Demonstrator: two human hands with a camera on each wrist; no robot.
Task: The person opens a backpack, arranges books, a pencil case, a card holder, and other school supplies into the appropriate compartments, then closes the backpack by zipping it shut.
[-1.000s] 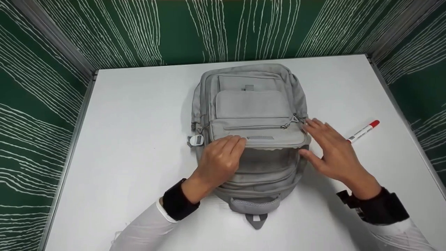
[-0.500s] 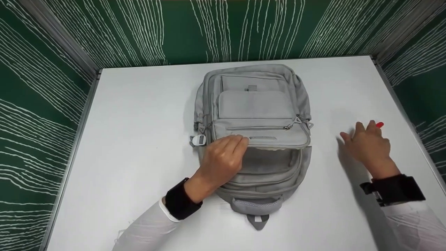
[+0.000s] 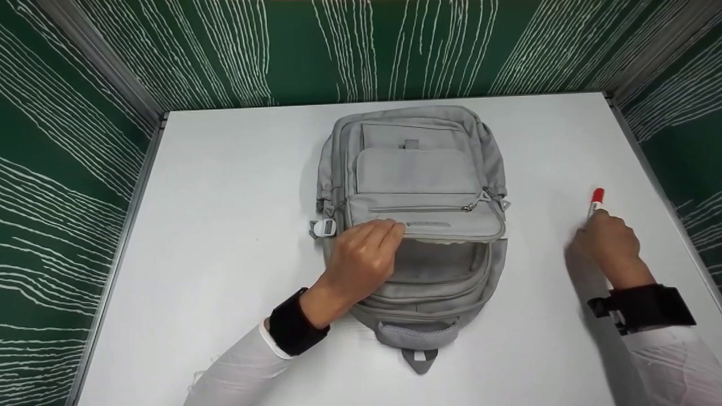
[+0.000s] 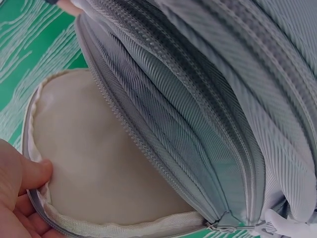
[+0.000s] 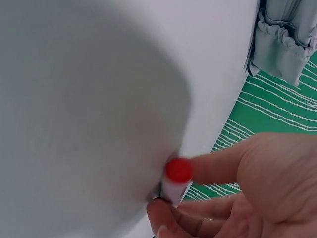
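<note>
A grey backpack [image 3: 417, 169] lies on the white table with its front pocket unzipped. My left hand [image 3: 364, 256] pinches the edge of the pocket flap, holding it lifted. In the left wrist view the flap's beige lining [image 4: 104, 153] shows, with the thumb pressed on its rim and fingers behind. Right of the bag, my right hand [image 3: 612, 242] grips a white marker [image 3: 596, 200] with a red end pointing away from me. The right wrist view shows the red end [image 5: 179, 170] between thumb and fingers; the palm hides the marker's lower part in the head view.
A white tag-like buckle [image 3: 324, 228] sticks out at the backpack's left side. The carry handle [image 3: 417, 334] points toward me. Green panels with white streaks [image 3: 316, 51] border the table [image 3: 237, 169] at the back and both sides.
My right hand has left the backpack's right side, moved right to the marker and taken hold of it. The marker has turned more upright in view. My left hand keeps holding the flap.
</note>
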